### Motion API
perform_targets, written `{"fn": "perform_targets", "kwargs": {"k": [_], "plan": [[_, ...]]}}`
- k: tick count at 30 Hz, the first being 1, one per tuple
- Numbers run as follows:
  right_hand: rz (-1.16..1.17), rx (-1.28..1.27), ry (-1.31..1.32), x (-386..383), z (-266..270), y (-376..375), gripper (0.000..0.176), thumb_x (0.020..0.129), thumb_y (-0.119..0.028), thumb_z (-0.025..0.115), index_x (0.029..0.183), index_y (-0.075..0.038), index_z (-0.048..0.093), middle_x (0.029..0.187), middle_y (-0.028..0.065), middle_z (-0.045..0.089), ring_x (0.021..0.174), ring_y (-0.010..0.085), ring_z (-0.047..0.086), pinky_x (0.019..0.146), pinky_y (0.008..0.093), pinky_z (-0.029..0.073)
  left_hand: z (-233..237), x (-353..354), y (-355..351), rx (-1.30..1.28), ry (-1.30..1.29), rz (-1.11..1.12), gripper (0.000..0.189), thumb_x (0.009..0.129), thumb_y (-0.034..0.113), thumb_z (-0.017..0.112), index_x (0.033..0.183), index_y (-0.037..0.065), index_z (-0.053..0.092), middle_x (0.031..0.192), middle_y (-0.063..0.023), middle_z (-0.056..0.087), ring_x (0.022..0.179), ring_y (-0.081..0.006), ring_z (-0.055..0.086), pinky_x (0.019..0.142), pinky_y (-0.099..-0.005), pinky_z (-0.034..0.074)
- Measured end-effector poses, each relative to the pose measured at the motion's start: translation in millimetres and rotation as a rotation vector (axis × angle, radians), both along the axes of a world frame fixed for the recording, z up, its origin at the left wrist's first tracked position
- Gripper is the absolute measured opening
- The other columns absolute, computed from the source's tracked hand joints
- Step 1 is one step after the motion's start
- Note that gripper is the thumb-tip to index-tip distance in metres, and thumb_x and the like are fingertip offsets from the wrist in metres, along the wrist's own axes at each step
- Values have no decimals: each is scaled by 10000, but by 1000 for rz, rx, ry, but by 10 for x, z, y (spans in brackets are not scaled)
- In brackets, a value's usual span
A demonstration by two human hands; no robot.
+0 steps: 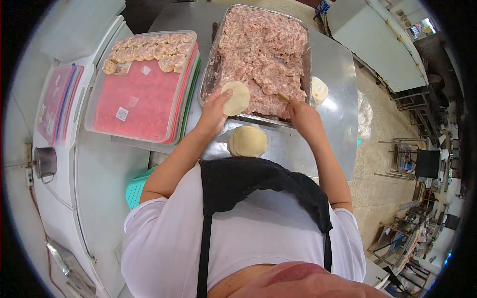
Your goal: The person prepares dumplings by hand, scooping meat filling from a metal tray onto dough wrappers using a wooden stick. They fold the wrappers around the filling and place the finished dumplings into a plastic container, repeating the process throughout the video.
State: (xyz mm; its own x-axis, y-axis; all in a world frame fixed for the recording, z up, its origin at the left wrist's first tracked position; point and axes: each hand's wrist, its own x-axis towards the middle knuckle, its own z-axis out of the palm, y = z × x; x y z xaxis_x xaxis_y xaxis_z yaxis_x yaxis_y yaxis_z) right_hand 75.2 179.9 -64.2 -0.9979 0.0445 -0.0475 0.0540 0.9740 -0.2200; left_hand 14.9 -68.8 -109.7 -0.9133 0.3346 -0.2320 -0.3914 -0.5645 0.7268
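My left hand holds a round, flat dough wrapper over the near left corner of a metal tray, thumb on top. The tray is heaped with pink minced meat filling. Closed around a small brown spatula-like stick, my right hand is at the tray's near right side; the tool's tip is at the meat. Between my forearms a stack of dough wrappers sits on the table near my apron. Filled dumplings line the far rows of a clear plastic container on the left.
The container rests on several stacked lids or boxes at the left of the metal table. Another pale dough piece lies right of the tray. A white freezer with a metal pot stands left. A turquoise basket is below.
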Motion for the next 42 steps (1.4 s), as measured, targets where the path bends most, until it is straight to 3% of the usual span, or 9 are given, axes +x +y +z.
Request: {"fn": "perform_targets", "kwargs": {"k": [5, 8, 13, 19, 23, 26, 32, 35, 42], "plan": [[-39, -101, -32, 33, -65, 2, 269, 914, -233, 487, 987, -12, 620, 827, 224, 641, 804, 387, 632, 704, 479, 486, -71, -64, 252, 150, -177, -93, 335, 924, 72, 502, 1238, -43, 478, 1160, -155, 587, 1056, -275, 608, 912, -407, 514], [-55, -440, -73, 37, -152, 82, 275, 922, -237, 502, 994, -7, 634, 745, 181, 637, 706, 318, 635, 653, 424, 474, -25, -102, 374, 138, -228, -64, 336, 911, 53, 502, 1231, -43, 476, 1175, -170, 568, 1070, -288, 598, 928, -418, 506], [-186, -958, -94, 28, -76, 139, 282, 944, -239, 535, 974, 11, 661, 638, -17, 493, 599, 52, 443, 524, 236, 360, 133, -270, 403, 289, -113, 134, 328, 907, 46, 483, 1224, -35, 466, 1177, -174, 562, 1100, -287, 577, 949, -413, 485], [-199, -1134, -25, -91, 272, -70, 299, 954, -255, 536, 1027, 2, 671, 631, -27, 478, 576, 46, 446, 515, 219, 353, 422, -357, 563, 520, 67, -31, 373, 977, 247, 414, 1239, -14, 449, 1184, -175, 555, 1059, -296, 570, 976, -427, 441], [1, -792, 59, -149, 41, -121, 312, 952, -294, 530, 1041, -33, 677, 626, 45, 542, 579, 142, 545, 538, 283, 418, 660, -378, 604, 587, -171, 123, 564, 981, 428, 349, 1292, -39, 410, 1286, -195, 489, 1204, -350, 473, 1041, -479, 364], [174, -165, 112, -10, 514, -43, 254, 920, -281, 544, 988, -73, 674, 815, 182, 635, 775, 379, 600, 669, 460, 475, 416, -472, 516, 562, -259, 216, 701, 943, 565, 341, 1299, -36, 405, 1313, -208, 461, 1237, -363, 433, 1055, -509, 329], [314, -42, 290, -140, 297, 105, 218, 918, -247, 541, 1029, -79, 624, 848, 150, 617, 745, 361, 606, 641, 454, 487, 581, -344, 524, 453, -204, 232, 714, 918, 581, 399, 1291, -28, 429, 1323, -221, 443, 1255, -362, 405, 1073, -515, 290], [276, 86, 270, 77, 1009, -156, 208, 919, -230, 535, 1039, -78, 613, 857, 155, 610, 747, 371, 605, 633, 465, 486, 605, -407, 433, 405, -241, 175, 684, 901, 577, 451, 1219, -27, 493, 1264, -224, 492, 1175, -365, 475, 1029, -504, 350], [305, -229, 228, -95, 907, 50, 255, 941, -240, 511, 1064, -46, 623, 881, 196, 632, 824, 370, 614, 731, 427, 478, 585, -515, 290, 437, -86, 25, 587, 858, 428, 599, 1205, -30, 480, 1125, -171, 567, 1046, -316, 571, 935, -466, 456]]}}
